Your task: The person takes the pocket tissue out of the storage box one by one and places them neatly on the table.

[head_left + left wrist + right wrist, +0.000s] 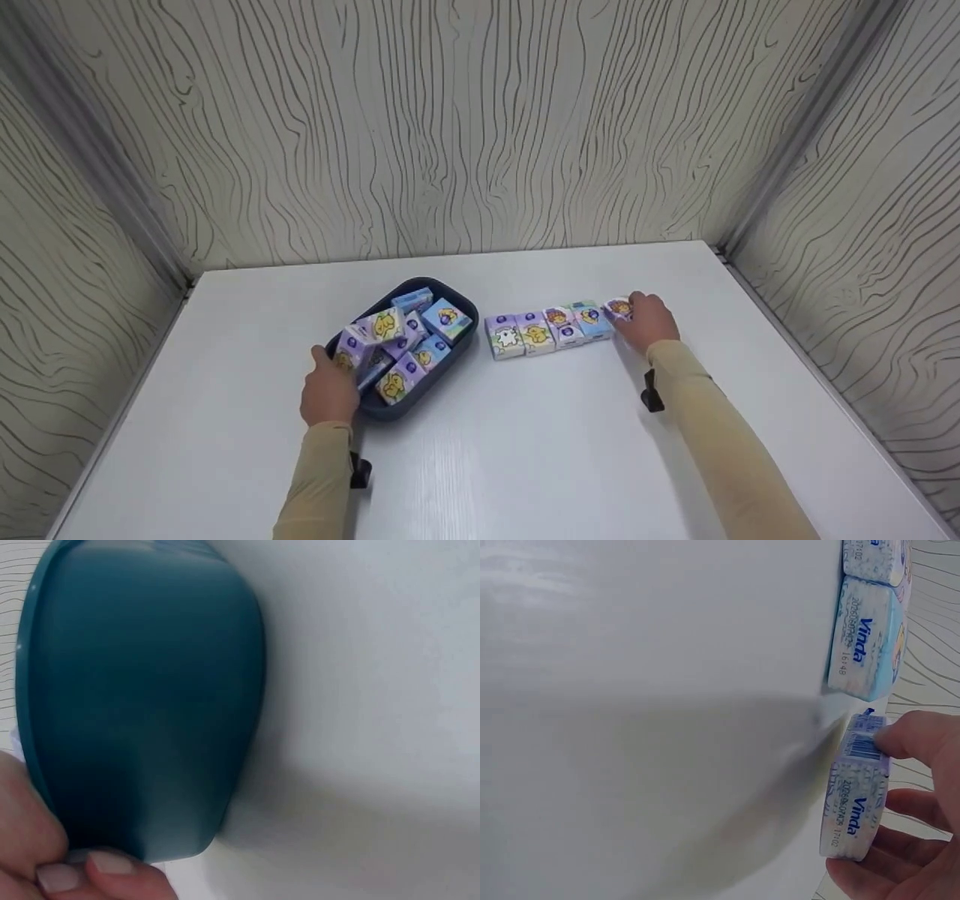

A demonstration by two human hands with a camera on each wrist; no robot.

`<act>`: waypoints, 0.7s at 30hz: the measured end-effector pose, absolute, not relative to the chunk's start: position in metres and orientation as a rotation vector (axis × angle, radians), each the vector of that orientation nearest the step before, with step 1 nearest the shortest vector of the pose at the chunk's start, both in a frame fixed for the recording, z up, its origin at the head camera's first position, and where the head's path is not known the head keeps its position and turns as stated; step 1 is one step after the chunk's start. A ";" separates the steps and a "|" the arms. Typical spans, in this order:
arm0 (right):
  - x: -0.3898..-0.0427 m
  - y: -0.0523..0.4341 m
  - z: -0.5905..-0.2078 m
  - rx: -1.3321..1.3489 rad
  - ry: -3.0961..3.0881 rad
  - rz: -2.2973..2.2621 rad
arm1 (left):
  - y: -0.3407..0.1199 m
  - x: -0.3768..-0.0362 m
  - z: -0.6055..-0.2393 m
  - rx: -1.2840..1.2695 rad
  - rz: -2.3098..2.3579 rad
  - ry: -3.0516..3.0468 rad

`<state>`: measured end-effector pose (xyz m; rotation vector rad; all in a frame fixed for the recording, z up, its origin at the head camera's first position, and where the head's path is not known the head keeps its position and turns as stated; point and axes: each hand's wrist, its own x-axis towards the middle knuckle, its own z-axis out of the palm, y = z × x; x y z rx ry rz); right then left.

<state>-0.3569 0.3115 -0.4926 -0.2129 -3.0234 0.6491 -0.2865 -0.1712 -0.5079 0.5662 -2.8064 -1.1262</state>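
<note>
Four small packs are seen side by side as a row (549, 334), with their long axes running from near to far. Just beyond the row's right end, a fifth pack (855, 795) is held by the right hand (651, 326), pinched between thumb and fingers. Its printed end is turned the same way as the row's ends, though it is slightly tilted; whether the table (480, 457) is touched cannot be told. The deciding relation is judged to be the narrow gap between this pack and the row: the thumb is placed on the row-facing side, and the right hand is much the nearer. Left of the row, the dark tray (150, 697), filled with loose packs (402, 379), is gripped at its rim by the left hand (330, 390).
</note>
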 end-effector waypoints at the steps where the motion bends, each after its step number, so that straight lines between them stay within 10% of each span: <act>1: -0.357 0.310 -0.494 -0.218 -3.028 0.655 | -0.171 -0.286 -0.507 0.567 -1.128 -2.806; 21: -0.359 0.289 -0.500 -0.150 -3.064 0.594 | -0.170 -0.286 -0.504 0.591 -1.147 -2.803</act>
